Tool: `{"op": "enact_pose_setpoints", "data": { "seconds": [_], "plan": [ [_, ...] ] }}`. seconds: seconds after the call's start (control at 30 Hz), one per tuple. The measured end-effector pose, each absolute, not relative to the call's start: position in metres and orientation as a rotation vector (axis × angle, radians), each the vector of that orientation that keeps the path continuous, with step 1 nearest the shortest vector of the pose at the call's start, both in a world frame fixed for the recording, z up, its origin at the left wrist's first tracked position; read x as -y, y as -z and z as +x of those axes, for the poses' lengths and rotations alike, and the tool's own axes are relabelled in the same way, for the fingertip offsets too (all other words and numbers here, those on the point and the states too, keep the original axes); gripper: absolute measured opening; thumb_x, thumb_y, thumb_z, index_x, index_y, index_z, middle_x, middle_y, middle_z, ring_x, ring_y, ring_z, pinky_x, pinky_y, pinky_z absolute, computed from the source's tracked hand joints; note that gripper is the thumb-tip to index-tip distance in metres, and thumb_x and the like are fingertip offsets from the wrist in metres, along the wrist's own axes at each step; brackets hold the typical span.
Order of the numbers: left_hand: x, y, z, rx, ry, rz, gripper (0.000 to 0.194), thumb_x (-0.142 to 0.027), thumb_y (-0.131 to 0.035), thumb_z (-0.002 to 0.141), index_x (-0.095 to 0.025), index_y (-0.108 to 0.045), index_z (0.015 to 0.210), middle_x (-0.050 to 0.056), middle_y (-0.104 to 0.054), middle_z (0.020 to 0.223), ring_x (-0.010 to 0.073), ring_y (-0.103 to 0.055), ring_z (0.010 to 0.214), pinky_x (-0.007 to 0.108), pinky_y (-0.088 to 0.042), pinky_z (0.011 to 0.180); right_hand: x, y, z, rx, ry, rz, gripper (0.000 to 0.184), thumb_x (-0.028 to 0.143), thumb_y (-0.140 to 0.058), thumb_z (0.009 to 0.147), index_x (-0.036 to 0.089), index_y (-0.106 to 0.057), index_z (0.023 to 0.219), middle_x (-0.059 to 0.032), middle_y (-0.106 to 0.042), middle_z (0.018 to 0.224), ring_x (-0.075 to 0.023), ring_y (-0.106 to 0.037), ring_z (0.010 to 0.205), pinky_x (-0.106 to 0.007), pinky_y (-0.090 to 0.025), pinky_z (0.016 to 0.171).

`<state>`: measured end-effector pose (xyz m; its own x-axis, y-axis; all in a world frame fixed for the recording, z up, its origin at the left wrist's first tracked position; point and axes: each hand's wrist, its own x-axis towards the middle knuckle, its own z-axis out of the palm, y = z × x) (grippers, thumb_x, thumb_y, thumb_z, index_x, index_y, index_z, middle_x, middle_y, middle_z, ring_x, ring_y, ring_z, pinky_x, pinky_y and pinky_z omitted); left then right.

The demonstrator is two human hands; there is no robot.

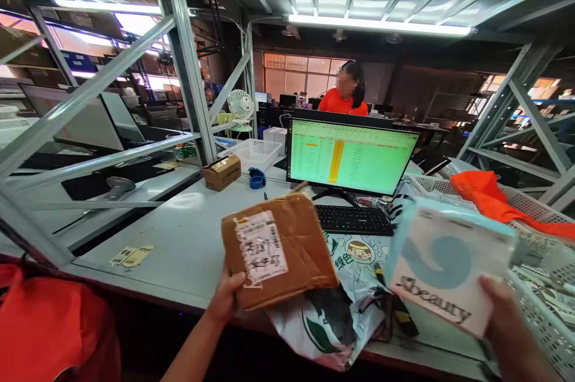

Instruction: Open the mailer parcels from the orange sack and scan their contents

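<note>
My left hand point(227, 297) grips the lower left corner of a brown cardboard parcel point(287, 250) that carries a white shipping label and hangs above the table's front edge. My right hand point(503, 304) holds a white and pale blue box point(442, 262) printed with a blue swirl and the word "beauty", raised at the right. Below and between them a white and green plastic mailing bag point(345, 304) lies crumpled on the grey table point(179, 238).
A monitor point(350, 155) with a green spreadsheet and a black keyboard point(353, 219) stand behind the parcels. A person in an orange shirt point(344, 100) sits beyond. White baskets point(539, 304), an orange cloth point(489, 196), a small carton point(221, 172) and steel rack posts point(184, 58) surround the table.
</note>
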<state>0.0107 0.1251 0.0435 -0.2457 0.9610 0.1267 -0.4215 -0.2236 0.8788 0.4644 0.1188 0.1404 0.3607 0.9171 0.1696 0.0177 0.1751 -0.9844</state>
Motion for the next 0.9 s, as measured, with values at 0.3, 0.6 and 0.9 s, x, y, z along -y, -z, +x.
{"op": "enact_pose_setpoints", "data": {
  "seconds": [0.3,0.6,0.9],
  "plan": [
    [-0.148,-0.079,-0.018,-1.271,-1.258,0.996,0.086,-0.06,-0.072,0.072,-0.023,-0.044,0.145,0.014,-0.059,0.144,0.037,-0.06,0.127,0.051,-0.049,0.108,-0.088,-0.108,0.482,0.533,-1.033,-1.174,0.055,0.057,-0.084,0.059,0.019,-0.069,0.095,-0.0117,-0.077,0.088,-0.0353,-0.072,0.075,-0.045,-0.061,0.065],
    [-0.099,-0.121,0.07,-1.385,-1.613,1.658,0.044,-0.048,-0.061,0.085,-0.025,-0.065,0.123,0.01,-0.06,0.139,0.034,-0.051,0.136,0.054,-0.034,0.119,-0.073,-0.116,0.386,0.867,-0.837,-1.072,0.073,0.069,-0.075,0.073,0.019,-0.054,0.124,-0.0121,-0.073,0.109,-0.0305,-0.071,0.09,-0.039,-0.06,0.074],
    [-0.107,-0.113,0.136,-0.992,-1.507,0.912,0.117,-0.043,-0.088,0.062,-0.033,-0.021,0.157,0.011,-0.051,0.149,0.0327,-0.054,0.133,0.045,-0.046,0.11,-0.053,-0.121,0.309,2.444,-0.528,-0.851,0.068,0.059,-0.05,0.098,0.035,-0.029,0.157,-0.0077,-0.03,0.163,-0.0356,-0.018,0.152,-0.074,0.004,0.116]
  ]
}}
